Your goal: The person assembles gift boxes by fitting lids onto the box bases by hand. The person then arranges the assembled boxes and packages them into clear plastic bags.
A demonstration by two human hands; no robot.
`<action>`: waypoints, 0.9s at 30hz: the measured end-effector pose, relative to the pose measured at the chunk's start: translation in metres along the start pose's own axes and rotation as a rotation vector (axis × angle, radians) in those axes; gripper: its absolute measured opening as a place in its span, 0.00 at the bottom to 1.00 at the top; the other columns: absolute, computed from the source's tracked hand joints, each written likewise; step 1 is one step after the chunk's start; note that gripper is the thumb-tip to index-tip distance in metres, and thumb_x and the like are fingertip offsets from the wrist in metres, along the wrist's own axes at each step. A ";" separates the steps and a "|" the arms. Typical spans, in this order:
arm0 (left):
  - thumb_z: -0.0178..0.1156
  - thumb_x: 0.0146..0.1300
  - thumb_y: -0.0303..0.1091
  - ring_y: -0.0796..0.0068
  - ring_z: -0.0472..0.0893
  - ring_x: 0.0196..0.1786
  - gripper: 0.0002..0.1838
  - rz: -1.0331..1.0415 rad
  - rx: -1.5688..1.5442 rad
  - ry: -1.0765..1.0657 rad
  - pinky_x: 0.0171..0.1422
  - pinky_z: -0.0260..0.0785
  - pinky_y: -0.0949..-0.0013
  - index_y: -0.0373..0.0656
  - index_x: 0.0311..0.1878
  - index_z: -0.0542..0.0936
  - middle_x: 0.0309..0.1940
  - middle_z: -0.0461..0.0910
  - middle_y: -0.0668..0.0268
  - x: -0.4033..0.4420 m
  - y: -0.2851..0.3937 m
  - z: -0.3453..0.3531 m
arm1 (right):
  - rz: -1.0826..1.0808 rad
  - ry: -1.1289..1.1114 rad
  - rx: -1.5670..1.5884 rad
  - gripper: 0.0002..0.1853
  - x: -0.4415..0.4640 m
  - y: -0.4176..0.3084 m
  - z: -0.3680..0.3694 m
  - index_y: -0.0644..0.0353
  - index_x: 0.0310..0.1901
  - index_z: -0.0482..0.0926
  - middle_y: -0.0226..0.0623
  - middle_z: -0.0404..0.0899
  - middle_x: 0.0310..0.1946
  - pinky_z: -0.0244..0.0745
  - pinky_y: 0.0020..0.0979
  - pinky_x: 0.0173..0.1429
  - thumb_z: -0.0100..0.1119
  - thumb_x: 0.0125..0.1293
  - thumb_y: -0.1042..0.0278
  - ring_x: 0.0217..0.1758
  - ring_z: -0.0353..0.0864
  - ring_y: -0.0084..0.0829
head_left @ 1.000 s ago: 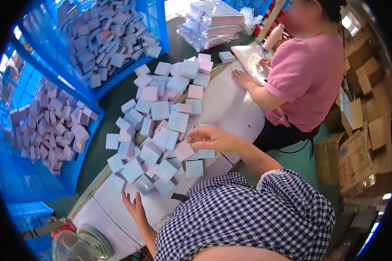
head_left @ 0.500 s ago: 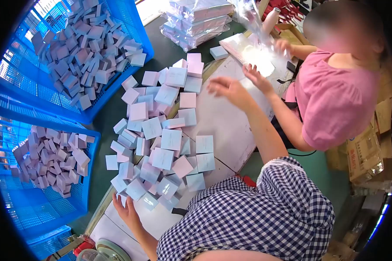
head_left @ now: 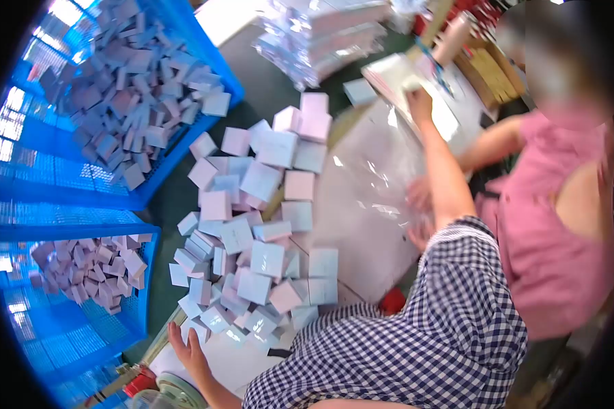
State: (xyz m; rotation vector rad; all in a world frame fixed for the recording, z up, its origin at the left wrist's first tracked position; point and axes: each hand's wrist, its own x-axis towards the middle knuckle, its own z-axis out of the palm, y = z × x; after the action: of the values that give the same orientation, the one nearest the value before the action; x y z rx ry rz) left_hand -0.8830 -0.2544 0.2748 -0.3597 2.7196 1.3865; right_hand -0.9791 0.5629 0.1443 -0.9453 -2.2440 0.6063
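My left hand (head_left: 191,354) is open with its fingers apart, beside the near end of a heap of small pale pink and light blue boxes (head_left: 254,288). My right hand (head_left: 419,103) reaches across to a flat stack of pale sheets (head_left: 438,121). Its fingers are curled down onto the stack, and whatever they pinch is hidden. Under my right forearm, a co-worker's hand (head_left: 421,194) is at a clear plastic bag (head_left: 372,180) spread over the white tabletop.
Two blue plastic crates (head_left: 184,146) on the left hold many similar boxes. Wrapped packs (head_left: 341,41) lie at the back. A pink bottle (head_left: 451,39) and an open carton (head_left: 491,75) stand beyond the stack. The co-worker in pink (head_left: 552,232) is close on my right.
My right hand has moved from above the table to the stack of sheets. The co-worker has shifted nearer, and a clear bag now covers part of the tabletop. My left hand stays open.
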 end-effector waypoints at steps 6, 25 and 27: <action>0.58 0.68 0.27 0.60 0.63 0.72 0.29 -0.080 0.118 0.009 0.68 0.65 0.60 0.36 0.71 0.63 0.73 0.57 0.58 0.006 -0.027 -0.017 | 0.196 0.075 -0.445 0.21 -0.036 0.103 -0.022 0.58 0.39 0.83 0.41 0.83 0.37 0.76 0.40 0.45 0.71 0.51 0.50 0.41 0.82 0.40; 0.56 0.71 0.31 0.63 0.67 0.70 0.25 -0.056 0.287 -0.134 0.74 0.56 0.63 0.31 0.67 0.67 0.68 0.68 0.55 0.031 -0.004 -0.016 | 0.072 -0.219 -0.047 0.11 0.057 0.092 -0.084 0.65 0.31 0.80 0.49 0.81 0.27 0.72 0.42 0.41 0.61 0.62 0.64 0.29 0.74 0.46; 0.56 0.71 0.31 0.63 0.67 0.70 0.25 -0.075 0.260 -0.119 0.74 0.56 0.63 0.32 0.67 0.67 0.68 0.68 0.55 0.025 -0.005 -0.016 | -0.072 -0.173 -0.256 0.12 0.064 0.083 -0.092 0.68 0.32 0.80 0.51 0.81 0.29 0.73 0.42 0.43 0.60 0.62 0.65 0.31 0.76 0.47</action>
State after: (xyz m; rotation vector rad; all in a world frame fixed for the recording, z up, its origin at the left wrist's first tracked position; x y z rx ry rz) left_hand -0.9050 -0.2747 0.2766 -0.3440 2.7110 0.9868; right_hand -0.9120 0.6788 0.1810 -0.9608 -2.5439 0.3866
